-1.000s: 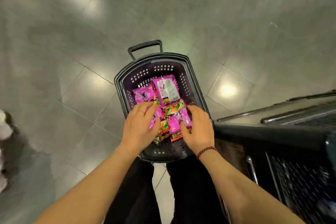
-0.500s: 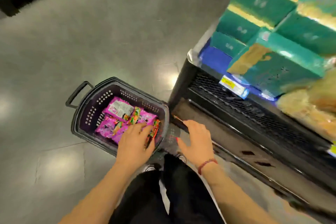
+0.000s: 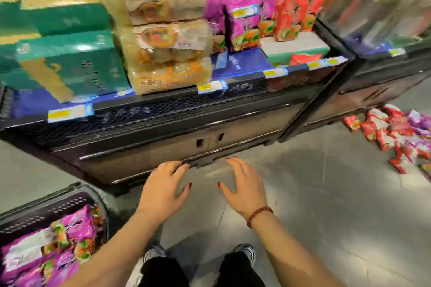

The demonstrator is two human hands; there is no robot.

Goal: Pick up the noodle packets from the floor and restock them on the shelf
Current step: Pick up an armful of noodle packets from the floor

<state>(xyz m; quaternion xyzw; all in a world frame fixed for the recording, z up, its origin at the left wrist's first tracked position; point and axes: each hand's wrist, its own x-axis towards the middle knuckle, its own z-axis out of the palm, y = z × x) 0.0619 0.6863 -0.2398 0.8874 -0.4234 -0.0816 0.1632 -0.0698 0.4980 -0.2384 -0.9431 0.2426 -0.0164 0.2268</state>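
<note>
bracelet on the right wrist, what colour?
Bracelet: dark red-brown beads, seen clearest in the head view.

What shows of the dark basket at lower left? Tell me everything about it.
The basket is dark, plastic-looking, with rows of small slots in its wall and a thick rim. It stands on the grey floor beside the shelf base, cut off by the frame's left and bottom edges. Pink noodle packets lie piled inside, near the rim. Neither the left hand nor the right hand touches it.
</note>
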